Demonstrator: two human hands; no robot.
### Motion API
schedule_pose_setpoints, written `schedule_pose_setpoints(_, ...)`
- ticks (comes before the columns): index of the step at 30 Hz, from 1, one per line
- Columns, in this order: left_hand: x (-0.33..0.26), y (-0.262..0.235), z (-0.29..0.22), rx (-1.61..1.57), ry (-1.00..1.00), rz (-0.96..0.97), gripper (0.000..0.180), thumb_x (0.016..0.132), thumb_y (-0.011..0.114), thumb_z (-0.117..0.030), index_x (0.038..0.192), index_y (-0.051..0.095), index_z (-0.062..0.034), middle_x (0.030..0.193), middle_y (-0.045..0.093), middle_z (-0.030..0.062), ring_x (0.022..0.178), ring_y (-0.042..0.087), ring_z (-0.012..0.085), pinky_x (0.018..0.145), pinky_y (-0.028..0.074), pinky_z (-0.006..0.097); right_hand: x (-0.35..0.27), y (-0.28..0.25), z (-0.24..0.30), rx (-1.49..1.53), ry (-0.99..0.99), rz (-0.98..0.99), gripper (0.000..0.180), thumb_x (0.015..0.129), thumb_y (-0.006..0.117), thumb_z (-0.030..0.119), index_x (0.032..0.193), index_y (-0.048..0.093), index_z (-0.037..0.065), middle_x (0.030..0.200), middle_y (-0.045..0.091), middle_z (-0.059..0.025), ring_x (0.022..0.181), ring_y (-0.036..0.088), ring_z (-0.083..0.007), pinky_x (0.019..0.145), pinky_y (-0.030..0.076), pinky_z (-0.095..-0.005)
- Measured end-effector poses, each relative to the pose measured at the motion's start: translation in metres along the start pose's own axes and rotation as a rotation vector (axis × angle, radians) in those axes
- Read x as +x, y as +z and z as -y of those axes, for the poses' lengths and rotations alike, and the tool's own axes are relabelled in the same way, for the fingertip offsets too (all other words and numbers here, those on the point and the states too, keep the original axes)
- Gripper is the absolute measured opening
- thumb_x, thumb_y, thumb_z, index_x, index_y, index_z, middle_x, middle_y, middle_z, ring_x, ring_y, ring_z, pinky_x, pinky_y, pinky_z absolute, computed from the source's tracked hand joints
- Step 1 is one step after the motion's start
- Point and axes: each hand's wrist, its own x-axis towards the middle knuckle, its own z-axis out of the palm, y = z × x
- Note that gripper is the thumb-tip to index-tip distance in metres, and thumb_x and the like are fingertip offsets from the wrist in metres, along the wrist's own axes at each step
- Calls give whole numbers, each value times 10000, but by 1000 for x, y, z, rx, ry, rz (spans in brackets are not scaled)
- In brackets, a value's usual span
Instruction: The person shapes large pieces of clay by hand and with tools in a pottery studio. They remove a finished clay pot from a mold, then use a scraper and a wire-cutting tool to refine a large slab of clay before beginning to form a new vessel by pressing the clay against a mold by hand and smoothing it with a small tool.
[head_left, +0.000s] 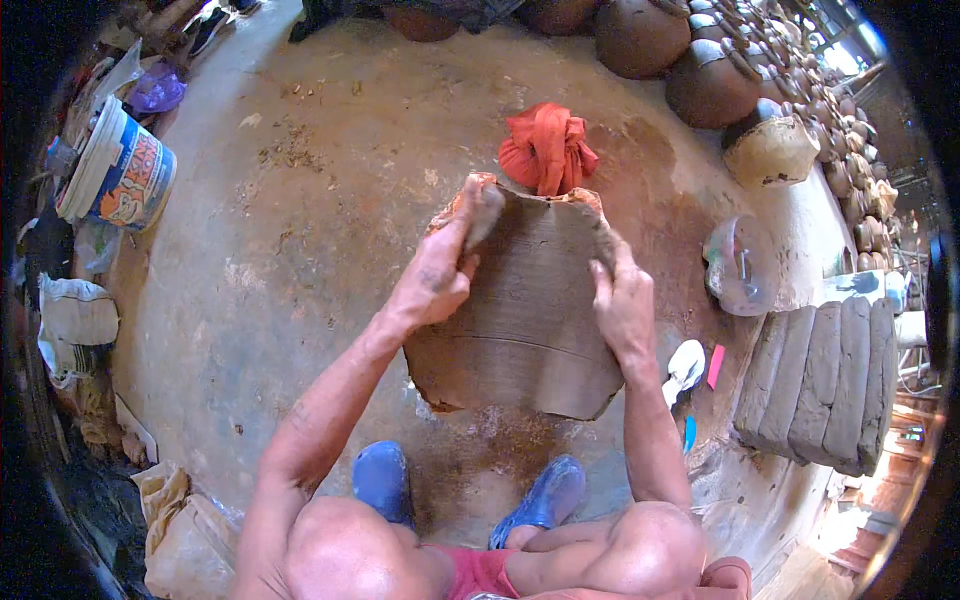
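A broad, grey-brown clay slab (530,300) with fine parallel lines over its face and rough, orange-tinged edges lies between my hands above the floor. My left hand (440,270) is closed on its upper left edge; the fingers are partly blurred, and a greyish patch beside them is too smeared to make out. On the right edge, my right hand (625,300) grips the slab with the thumb on its face and the other fingers partly hidden. Just beyond the slab's far edge sits a knotted orange-red cloth bundle (545,145), its near end close to the slab.
Stacked grey clay blocks (820,385) stand at right, near a clear plastic tub (740,265). A white spoon-like object (685,368) lies beside my right forearm. Round brown pots (712,85) line the far right. A white-and-blue bucket (125,170) stands left. Blue shoes (383,483) are below.
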Motion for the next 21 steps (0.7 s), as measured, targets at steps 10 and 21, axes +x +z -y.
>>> schedule_pose_setpoints(10,-4,-6,10,-98,-32,-8,1022,931,562,124,1677,-8,-280,1668,309,205,1479,397,292,1205,317,369,-3,0,-11,194,17,-79,640,951,673,71,1551,485,189,773,658,-269,592,637,-253,655,528,-441)
schedule_pose_setpoints(21,2,4,20,-26,-27,-61,1003,931,597,67,1673,40,-315,1582,450,233,1418,495,361,1146,411,401,4,0,-14,-28,129,-116,571,953,662,128,1507,526,108,1043,716,-304,917,747,-375,864,556,-473)
